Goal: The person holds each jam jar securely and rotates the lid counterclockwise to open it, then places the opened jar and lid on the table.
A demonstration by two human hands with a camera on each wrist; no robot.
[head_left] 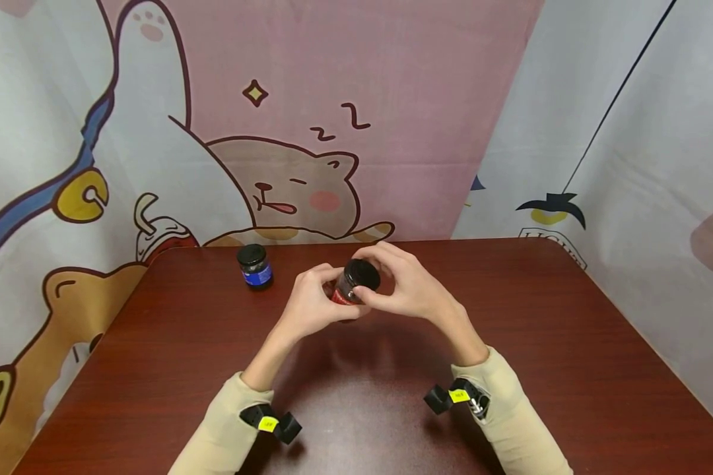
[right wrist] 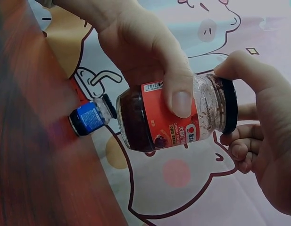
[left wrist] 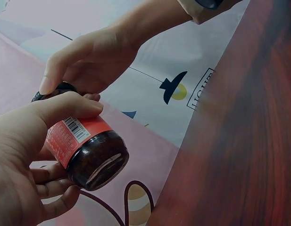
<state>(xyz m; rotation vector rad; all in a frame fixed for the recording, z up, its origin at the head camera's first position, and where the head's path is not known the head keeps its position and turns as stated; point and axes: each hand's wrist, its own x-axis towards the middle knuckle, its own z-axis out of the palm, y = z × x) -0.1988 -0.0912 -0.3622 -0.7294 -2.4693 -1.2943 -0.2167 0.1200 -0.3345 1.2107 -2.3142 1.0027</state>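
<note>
Both hands hold a glass jam jar (right wrist: 171, 117) with a red label and a black lid (head_left: 362, 273), tilted above the table. My left hand (head_left: 313, 300) grips the jar's body, its thumb across the red label in the right wrist view. Dark contents show through the glass near the base. My right hand (head_left: 412, 284) pinches the black lid between thumb and fingers, as the right wrist view shows. The lid sits on the jar's mouth.
A second jar (head_left: 255, 266) with a blue label and black lid stands upright at the table's back left. The reddish-brown wooden table (head_left: 511, 316) extends around the hands. Behind it hangs a cartoon-printed cloth (head_left: 428, 119).
</note>
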